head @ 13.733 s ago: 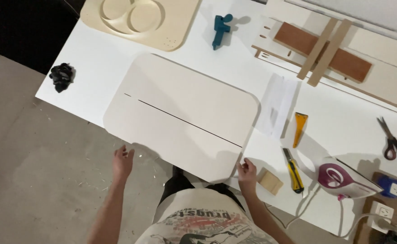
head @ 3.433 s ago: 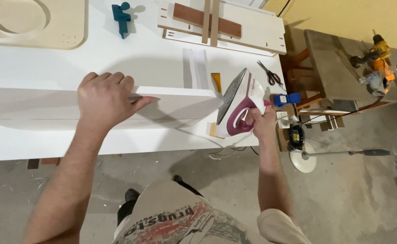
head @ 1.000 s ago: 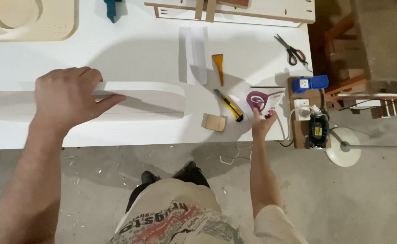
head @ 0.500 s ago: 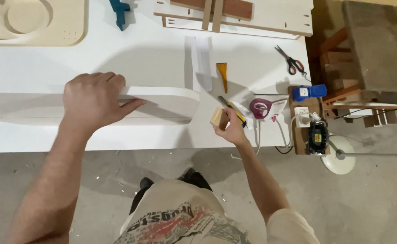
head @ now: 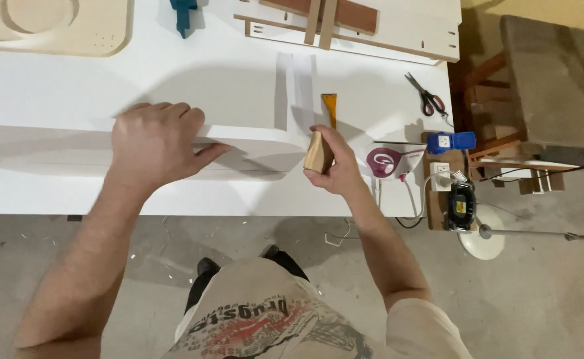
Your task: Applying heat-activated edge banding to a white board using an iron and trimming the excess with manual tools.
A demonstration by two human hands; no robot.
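Head view: right grip (head: 332, 166) closed around wooden block (head: 318, 152).

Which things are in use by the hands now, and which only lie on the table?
In use:
- white panel, stood on edge, under the left hand
- wooden block, in the right hand

Lying about:
- scissors
- iron
- yellow scraper
- blue clamp

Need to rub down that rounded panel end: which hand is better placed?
Right. The right hand already holds the wooden block at the white panel end; the left hand is pressing the panel steady.
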